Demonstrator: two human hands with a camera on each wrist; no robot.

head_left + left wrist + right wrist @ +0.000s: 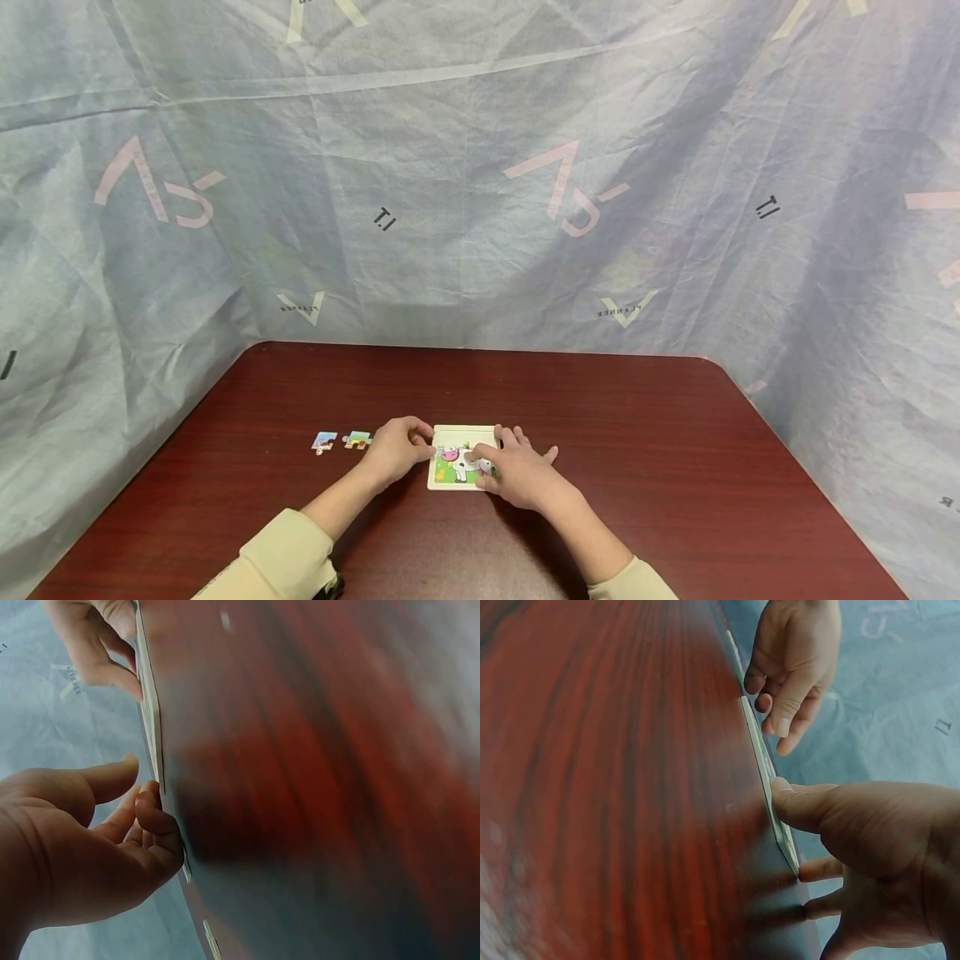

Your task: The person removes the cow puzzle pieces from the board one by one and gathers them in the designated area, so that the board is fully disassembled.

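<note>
A white-rimmed puzzle tray [430,486] lies flat on the table, its lower part filled with a picture of a spotted cow [460,463] on green. The upper part of the tray shows bare pale backing. My right hand [517,471] reaches over the tray's right side, with fingers spread and the index fingertip on the cow. In the right wrist view its thumb [799,806] rests at the tray's near edge. My left hand [400,450] is at the tray's left edge, fingers loosely bent, thumb apart from them, nothing visible between them.
Two loose jigsaw pieces, one blue [324,441] and one green and yellow [357,440], lie left of my left hand. The dark red wooden table [645,433] has rounded back corners. A grey printed cloth [465,208] hangs behind it and along both sides.
</note>
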